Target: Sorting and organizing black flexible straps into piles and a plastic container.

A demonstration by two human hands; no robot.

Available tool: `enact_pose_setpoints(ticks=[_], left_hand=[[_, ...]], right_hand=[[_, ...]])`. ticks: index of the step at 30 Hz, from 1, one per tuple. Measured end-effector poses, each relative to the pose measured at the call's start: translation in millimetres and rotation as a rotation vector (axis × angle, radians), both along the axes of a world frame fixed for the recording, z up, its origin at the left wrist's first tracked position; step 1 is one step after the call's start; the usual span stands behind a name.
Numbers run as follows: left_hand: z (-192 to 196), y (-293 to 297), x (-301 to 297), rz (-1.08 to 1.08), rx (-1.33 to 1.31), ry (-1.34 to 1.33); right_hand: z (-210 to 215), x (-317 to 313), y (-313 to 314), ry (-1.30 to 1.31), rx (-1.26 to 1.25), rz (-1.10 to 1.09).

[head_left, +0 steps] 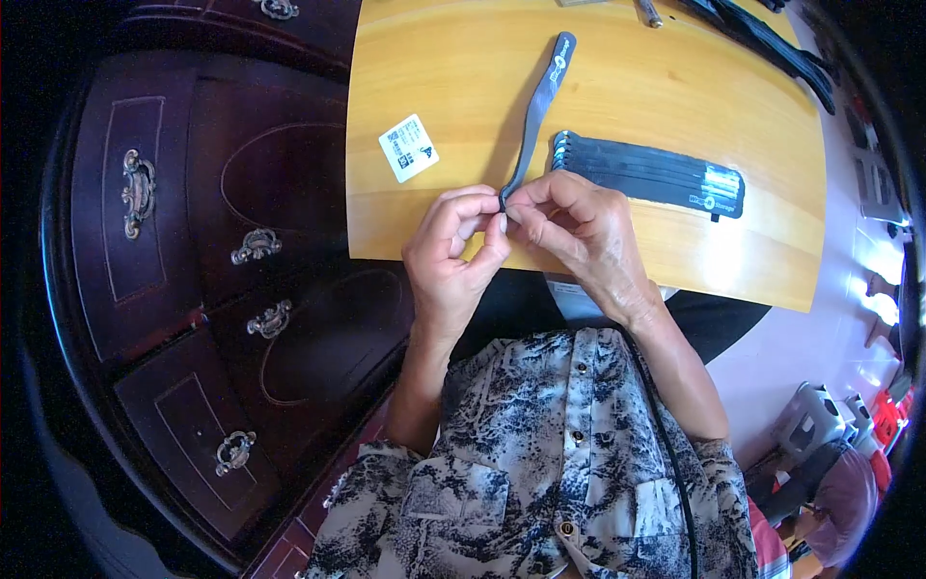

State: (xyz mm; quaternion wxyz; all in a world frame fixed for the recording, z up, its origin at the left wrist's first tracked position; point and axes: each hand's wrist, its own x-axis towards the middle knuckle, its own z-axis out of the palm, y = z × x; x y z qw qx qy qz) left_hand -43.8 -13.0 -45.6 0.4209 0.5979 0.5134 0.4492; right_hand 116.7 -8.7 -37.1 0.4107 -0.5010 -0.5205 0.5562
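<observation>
A dark grey strap with a rounded far end and pale print rises from my fingers, bending away over the wooden table. Its near end is folded and pinched between both hands at the table's front edge. My left hand grips that end between thumb and index finger. From the other side, my right hand pinches the same end, its fingers curled and partly hiding it. Right of my right hand lies a flat stack of similar dark straps, with shiny plastic wrap at its ends.
A white printed label lies on the yellow wooden table at the left. Black straps or cords sit at the far right corner. A dark cabinet with metal handles stands left. Another person and grey stools are at lower right.
</observation>
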Motion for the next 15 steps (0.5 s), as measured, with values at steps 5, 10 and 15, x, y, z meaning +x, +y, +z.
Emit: enact_pose_setpoints(ticks=[5,10,15], left_hand=[[-8.2,1.6,-5.9,-0.022,-0.063,-0.163],[-3.8,3.2,-9.2,-0.033,-0.131,-0.206],[-2.2,4.4,-6.7,-0.012,-0.142,-0.215]], right_hand=[[-8.6,-4.5,-0.5,-0.044,0.185,-0.053],[-1.6,-5.5,2.7,-0.105,0.281,-0.057],[2.5,-5.2,3.2,-0.197,0.303,-0.031]])
